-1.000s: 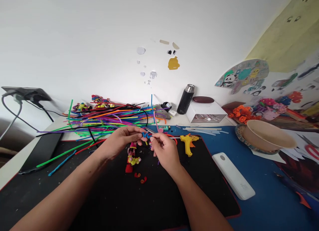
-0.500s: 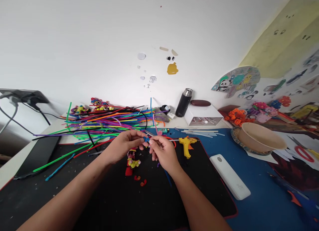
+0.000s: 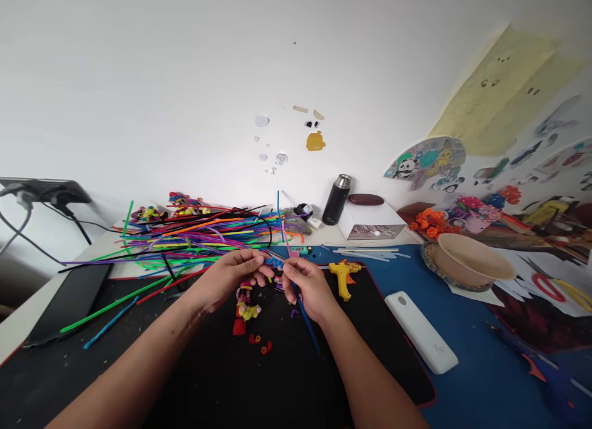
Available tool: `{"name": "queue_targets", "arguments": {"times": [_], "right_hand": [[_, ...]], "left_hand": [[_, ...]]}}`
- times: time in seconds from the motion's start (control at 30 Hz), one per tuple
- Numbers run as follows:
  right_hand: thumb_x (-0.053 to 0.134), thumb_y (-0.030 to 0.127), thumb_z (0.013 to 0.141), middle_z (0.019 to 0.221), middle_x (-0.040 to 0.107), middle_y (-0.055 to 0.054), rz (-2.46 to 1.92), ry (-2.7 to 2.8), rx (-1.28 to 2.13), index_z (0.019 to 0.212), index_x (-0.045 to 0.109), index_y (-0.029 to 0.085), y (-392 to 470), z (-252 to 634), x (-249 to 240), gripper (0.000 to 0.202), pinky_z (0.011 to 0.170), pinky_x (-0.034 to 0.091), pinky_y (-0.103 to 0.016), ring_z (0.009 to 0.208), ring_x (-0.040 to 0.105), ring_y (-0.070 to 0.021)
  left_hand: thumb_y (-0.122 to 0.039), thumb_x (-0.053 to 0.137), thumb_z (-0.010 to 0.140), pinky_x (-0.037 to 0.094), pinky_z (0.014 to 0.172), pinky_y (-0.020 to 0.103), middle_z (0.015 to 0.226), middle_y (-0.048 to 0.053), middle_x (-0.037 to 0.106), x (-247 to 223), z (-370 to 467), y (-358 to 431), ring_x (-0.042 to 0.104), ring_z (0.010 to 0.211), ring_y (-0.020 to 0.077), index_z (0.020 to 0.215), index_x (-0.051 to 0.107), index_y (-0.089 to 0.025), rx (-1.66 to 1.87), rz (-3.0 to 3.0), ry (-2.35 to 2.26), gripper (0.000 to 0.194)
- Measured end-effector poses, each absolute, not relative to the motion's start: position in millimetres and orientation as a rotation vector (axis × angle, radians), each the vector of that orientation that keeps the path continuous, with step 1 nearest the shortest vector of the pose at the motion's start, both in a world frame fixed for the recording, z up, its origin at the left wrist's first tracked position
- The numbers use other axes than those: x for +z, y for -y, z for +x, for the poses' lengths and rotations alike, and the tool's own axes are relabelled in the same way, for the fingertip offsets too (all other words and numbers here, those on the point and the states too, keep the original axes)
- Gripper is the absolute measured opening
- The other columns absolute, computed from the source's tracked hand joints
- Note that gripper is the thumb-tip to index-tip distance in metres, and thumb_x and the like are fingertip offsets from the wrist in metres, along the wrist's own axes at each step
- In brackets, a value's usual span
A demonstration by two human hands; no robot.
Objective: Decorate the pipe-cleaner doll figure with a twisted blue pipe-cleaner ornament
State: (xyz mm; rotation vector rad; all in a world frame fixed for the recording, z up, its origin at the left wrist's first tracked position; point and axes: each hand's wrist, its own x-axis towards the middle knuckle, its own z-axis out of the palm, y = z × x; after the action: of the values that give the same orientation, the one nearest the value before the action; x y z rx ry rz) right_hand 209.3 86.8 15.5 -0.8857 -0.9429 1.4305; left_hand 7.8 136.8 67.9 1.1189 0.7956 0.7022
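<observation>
A blue pipe cleaner (image 3: 274, 263), bent into a wavy coil, stretches between my two hands above the black mat (image 3: 208, 367). My left hand (image 3: 235, 273) pinches its left end between thumb and fingertips. On the other side my right hand (image 3: 308, 284) grips it, and a straight blue length hangs below that palm toward the mat. Just under the hands lie a small yellow fuzzy figure (image 3: 250, 312), a red piece (image 3: 239, 327) and two little red curled pieces (image 3: 266, 347). A tiny purple bit (image 3: 295, 314) rests near my right fingers.
Many coloured pipe cleaners (image 3: 208, 232) are heaped at the back left. A yellow glue gun (image 3: 343, 278) and a white power bank (image 3: 420, 331) lie to the right. Behind stand a black thermos (image 3: 337, 201) and a white box (image 3: 372, 225); farther right is a beige bowl (image 3: 476, 262).
My hands have moved slightly apart, and the blue pipe cleaner between them now shows as a longer wavy stretch. The camera view has tilted up and shifted a little to the right.
</observation>
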Motion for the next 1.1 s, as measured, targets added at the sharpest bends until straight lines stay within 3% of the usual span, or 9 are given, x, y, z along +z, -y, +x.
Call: {"name": "queue_targets", "arguments": {"times": [1.1], "right_hand": [[0.090,0.053,0.077,0.062,0.063,0.005,-0.844,0.842,1.521,0.085,0.065,0.019,-88,209,13,0.043,0.037,0.029,-0.020,0.039,0.048,-0.0075]], "left_hand": [[-0.041,0.097,0.071,0.046,0.062,0.024,0.073,0.004,0.073,58,20,-129,0.062,0.062,0.0125,0.083,0.077,-0.014,0.714,0.946,-0.688,0.036]]}}
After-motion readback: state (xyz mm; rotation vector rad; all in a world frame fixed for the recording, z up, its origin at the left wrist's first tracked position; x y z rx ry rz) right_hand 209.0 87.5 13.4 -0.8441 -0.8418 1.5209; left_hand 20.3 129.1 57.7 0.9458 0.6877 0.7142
